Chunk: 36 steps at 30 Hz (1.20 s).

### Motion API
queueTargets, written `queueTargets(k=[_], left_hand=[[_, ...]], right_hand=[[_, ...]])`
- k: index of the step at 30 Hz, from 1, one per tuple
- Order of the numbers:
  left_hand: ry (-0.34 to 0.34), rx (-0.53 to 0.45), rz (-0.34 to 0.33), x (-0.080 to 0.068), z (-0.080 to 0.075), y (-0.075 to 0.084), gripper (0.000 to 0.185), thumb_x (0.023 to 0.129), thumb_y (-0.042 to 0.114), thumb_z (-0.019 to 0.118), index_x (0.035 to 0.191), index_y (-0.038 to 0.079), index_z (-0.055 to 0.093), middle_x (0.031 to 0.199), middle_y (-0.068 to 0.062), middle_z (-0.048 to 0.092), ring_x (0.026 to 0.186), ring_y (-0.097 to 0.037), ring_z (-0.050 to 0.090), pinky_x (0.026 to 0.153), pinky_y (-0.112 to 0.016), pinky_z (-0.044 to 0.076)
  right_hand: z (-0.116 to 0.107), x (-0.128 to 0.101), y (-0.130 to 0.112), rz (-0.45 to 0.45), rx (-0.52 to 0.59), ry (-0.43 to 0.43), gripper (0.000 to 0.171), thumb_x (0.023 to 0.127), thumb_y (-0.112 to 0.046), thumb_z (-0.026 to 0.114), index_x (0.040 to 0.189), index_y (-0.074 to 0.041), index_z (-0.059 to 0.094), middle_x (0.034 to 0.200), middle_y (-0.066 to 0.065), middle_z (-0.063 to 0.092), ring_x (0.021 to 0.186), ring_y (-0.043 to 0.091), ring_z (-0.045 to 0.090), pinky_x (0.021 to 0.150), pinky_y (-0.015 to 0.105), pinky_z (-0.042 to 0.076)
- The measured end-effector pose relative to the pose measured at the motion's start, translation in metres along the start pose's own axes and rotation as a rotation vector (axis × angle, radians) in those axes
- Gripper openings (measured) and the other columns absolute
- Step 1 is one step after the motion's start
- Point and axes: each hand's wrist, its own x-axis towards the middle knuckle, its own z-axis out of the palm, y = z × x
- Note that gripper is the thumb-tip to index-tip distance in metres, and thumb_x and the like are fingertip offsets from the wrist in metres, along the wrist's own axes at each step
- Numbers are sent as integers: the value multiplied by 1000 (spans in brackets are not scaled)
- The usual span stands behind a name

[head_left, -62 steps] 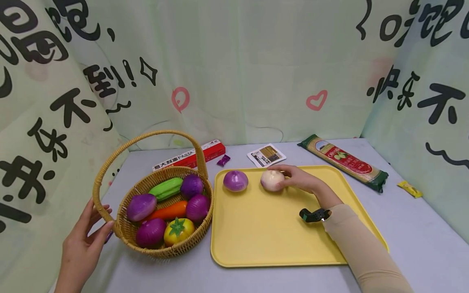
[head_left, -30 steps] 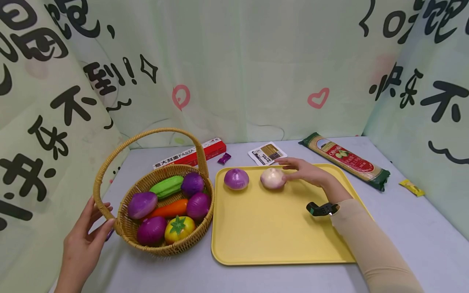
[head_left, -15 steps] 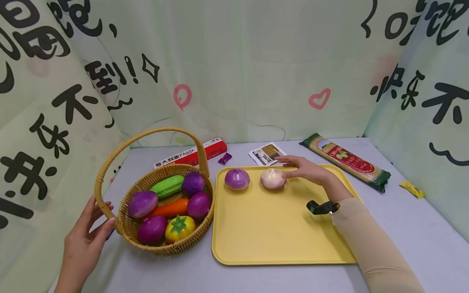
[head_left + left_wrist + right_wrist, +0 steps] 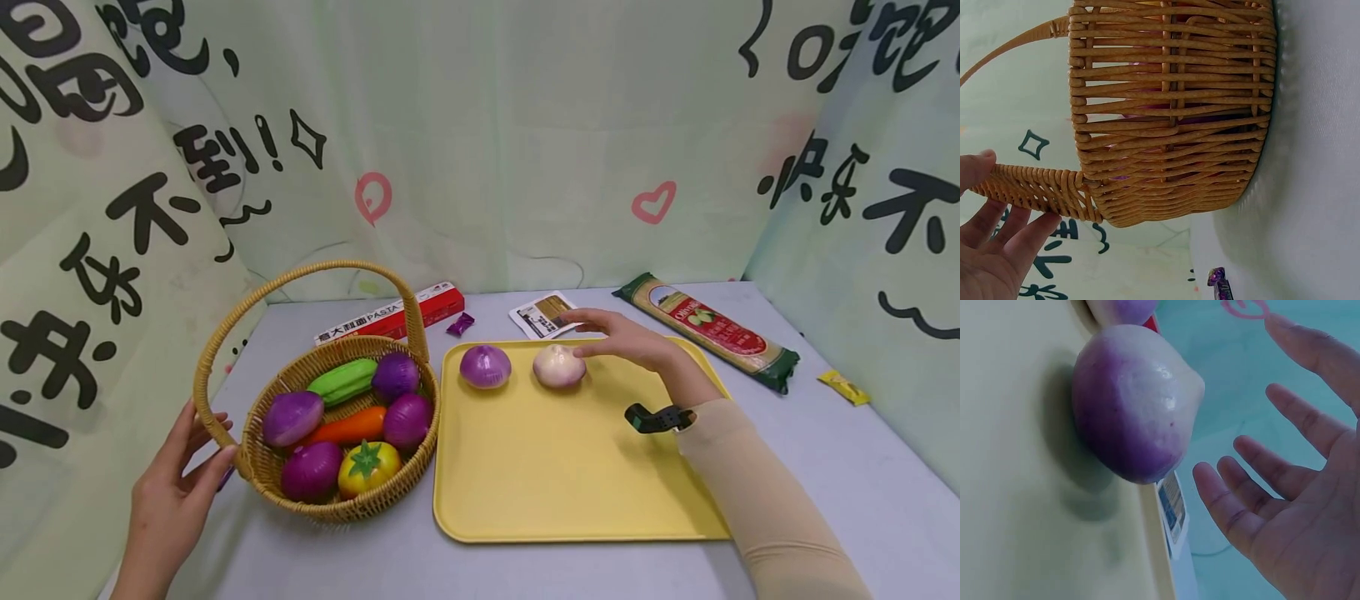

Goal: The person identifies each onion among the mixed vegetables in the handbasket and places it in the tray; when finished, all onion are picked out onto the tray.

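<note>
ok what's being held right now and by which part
The left hand holds the wicker basket near the base of its handle; the right hand holds nothing.

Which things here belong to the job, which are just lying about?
Likely in use: wicker basket with vegetables, left hand on its handle; yellow tray; its purple onion; its white-purple onion, right hand beside it.

Likely lying about: red pasta box; white sachet; olive-labelled packet; purple candies; yellow candy.

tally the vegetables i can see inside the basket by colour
purple vegetables: 4
green vegetable: 1
orange carrot: 1
yellow vegetable with a green top: 1
Total visible in the basket: 7
</note>
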Motion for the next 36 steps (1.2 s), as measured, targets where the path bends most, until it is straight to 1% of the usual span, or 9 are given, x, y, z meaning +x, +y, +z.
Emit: queueTargets(k=[5,8,11,19,24,26,29,32,36], left_hand=[[-1,2,-2,0,0,0,79,86,-3,63,148,32,27,112,39,44,102,26,43,73,4,42],[6,-2,-3,0,0,0,80,85,-4,63,147,32,28,111,39,44,102,25,44,73,4,42],[8,2,-8,0,1,1,80,85,-3,63,147,32,28,111,39,44,102,25,44,73,4,42],[14,-4,-12,0,1,1,80,85,-4,64,147,32,28,111,38,44,102,25,45,73,3,43],[5,1,-18,1,0,0,79,86,-1,63,148,32,27,111,38,44,101,26,43,72,4,42],[5,-6,-15,1,0,-1,79,86,-2,63,148,31,28,111,37,44,101,25,44,72,4,42],[9,-13,-10,0,0,-1,79,85,-3,64,148,30,29,111,36,45,101,25,45,72,4,42],[9,-7,-13,0,0,0,79,85,-3,64,148,31,28,110,37,44,101,25,44,72,4,42],[12,-11,-4,1,0,0,80,84,-4,64,148,30,29,110,38,44,101,25,44,73,5,42]], right_hand=[[5,5,-17,-2,-33,-9,63,86,-21,68,143,-14,40,148,12,38,137,39,32,112,59,25],[11,8,-30,-32,-60,-26,64,86,-23,68,143,-14,40,148,11,38,135,38,35,111,56,30],[20,12,-47,-68,-78,-60,63,86,-25,68,143,-16,41,147,9,39,134,36,37,108,54,36],[44,28,-96,-129,-92,-149,56,89,-27,65,141,-25,43,147,1,40,135,25,38,108,44,41],[58,39,-122,-143,-64,-200,53,88,-33,65,137,-34,46,143,-5,43,130,18,45,105,38,44],[64,44,-130,-172,-56,-227,53,88,-36,65,137,-34,46,140,-5,45,127,16,47,104,35,45],[74,55,-138,-238,-65,-252,55,88,-35,64,139,-26,46,137,-1,47,126,17,46,104,34,46],[83,66,-145,-272,-83,-262,55,90,-31,63,141,-20,44,140,3,46,127,18,45,105,36,44],[93,77,-156,-305,-82,-279,54,91,-26,62,141,-19,44,143,4,45,129,20,45,105,35,45]])
